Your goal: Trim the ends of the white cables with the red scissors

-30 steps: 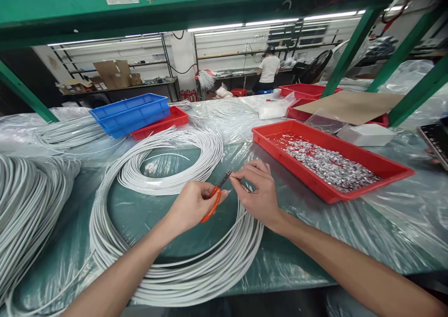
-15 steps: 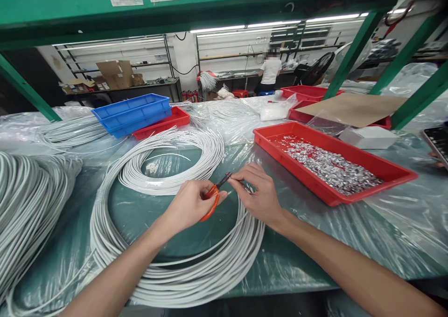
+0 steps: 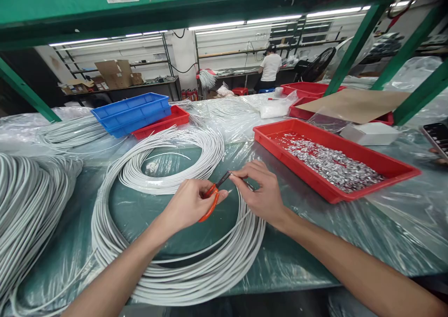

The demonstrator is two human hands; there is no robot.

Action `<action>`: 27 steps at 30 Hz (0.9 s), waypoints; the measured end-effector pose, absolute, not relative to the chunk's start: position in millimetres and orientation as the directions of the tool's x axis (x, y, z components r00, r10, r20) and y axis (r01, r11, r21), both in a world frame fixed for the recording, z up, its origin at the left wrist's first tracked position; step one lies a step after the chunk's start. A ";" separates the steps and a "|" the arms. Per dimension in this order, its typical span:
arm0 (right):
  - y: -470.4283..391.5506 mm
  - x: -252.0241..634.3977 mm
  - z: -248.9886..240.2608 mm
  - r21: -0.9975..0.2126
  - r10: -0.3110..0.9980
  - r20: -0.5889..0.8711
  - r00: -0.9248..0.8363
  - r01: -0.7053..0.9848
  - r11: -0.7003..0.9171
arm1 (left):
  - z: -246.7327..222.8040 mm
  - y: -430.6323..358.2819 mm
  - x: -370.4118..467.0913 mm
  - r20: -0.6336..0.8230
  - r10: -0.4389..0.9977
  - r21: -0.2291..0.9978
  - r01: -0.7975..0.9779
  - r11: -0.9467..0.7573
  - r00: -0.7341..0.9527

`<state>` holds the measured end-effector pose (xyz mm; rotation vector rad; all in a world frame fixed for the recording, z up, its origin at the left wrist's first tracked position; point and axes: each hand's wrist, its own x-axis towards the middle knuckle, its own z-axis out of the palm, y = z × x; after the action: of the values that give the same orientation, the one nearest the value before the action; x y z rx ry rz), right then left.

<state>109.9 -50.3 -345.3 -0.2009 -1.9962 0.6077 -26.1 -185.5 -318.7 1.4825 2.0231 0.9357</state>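
Note:
My left hand [image 3: 189, 203] is wrapped round the orange handles of a pair of scissors [image 3: 211, 196], whose dark blades point up and to the right. At the blade tips, my right hand [image 3: 259, 191] pinches something too small to make out, its thumb and forefinger together. Both hands are over a large coil of white cable [image 3: 196, 284] on the green, plastic-covered table [image 3: 297, 261]. A smaller white coil [image 3: 157, 185] lies just behind my left hand.
A red tray [image 3: 350, 197] of small silvery metal pieces stands right of my hands. Blue trays [image 3: 133, 114] overlap a red one behind the coils. A thick cable bundle [image 3: 31, 214] fills the left side. A person [image 3: 270, 68] is in the background; another hand holds a phone [image 3: 436, 137] at the right edge.
The view has shifted slightly. Both hands keep nearly the same place and grip, with the scissor tips still beside my right fingertips.

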 end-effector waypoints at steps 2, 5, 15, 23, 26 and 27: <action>-50.0 109.5 -345.2 -0.478 0.360 0.786 -0.503 -0.124 0.870 | -318.8 -185.5 -27.4 0.029 0.951 0.741 0.646 0.186 -0.308; -51.4 109.1 -345.6 -0.422 0.293 0.800 -0.524 -0.144 0.895 | -318.5 -185.1 -27.9 0.014 0.953 0.750 0.633 0.190 -0.303; -51.9 105.1 -352.3 -0.660 0.509 0.701 -0.499 -0.184 0.728 | -312.6 -185.7 -29.8 -0.028 0.935 0.749 0.611 0.255 -0.354; -52.2 105.5 -350.6 -0.716 0.575 0.664 -0.477 -0.187 0.672 | -316.6 -184.4 -31.2 0.167 0.853 0.726 0.647 0.233 -0.494; -51.8 106.0 -351.4 -0.696 0.545 0.680 -0.491 -0.197 0.690 | -314.7 -184.4 -31.6 0.227 0.841 0.779 0.609 0.146 -0.491; -52.0 106.1 -351.8 -0.688 0.532 0.684 -0.500 -0.199 0.698 | -314.7 -183.9 -30.9 0.235 0.843 0.806 0.581 0.109 -0.485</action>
<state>106.1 -52.0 -351.8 -0.2591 -1.8980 0.9089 -30.9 -183.9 -314.7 1.4048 2.1078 1.3158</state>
